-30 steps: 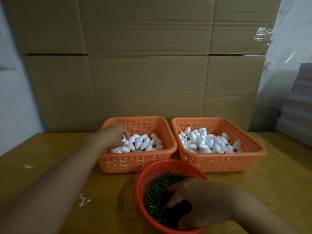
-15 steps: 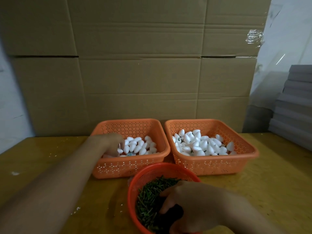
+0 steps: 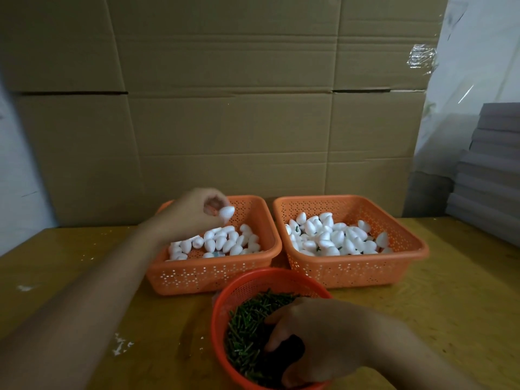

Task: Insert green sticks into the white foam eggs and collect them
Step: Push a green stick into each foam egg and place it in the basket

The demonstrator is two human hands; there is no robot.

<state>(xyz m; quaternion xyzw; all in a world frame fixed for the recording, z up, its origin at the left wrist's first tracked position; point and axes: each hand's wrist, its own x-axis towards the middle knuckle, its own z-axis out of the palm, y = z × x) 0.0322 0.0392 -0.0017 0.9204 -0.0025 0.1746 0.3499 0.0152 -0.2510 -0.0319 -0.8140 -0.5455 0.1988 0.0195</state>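
My left hand (image 3: pixel 197 208) is raised above the left orange basket (image 3: pixel 213 273) and pinches one white foam egg (image 3: pixel 226 213) at its fingertips. Below it lie several plain white eggs (image 3: pixel 222 243). The right orange basket (image 3: pixel 354 267) holds several eggs with green sticks in them (image 3: pixel 329 235). Nearest me, a round red basket (image 3: pixel 253 282) is full of green sticks (image 3: pixel 247 325). My right hand (image 3: pixel 320 336) reaches down into the sticks with curled fingers; whether it grips any stick is hidden.
All three baskets stand on a yellow wooden table (image 3: pixel 450 299) with white crumbs (image 3: pixel 121 344) at the left. A wall of cardboard boxes (image 3: pixel 253 108) rises right behind the baskets. A stack of grey boards (image 3: pixel 489 170) sits at the right.
My left hand has lifted out of the left basket with one egg between its fingers. My right hand stays in the stick basket.
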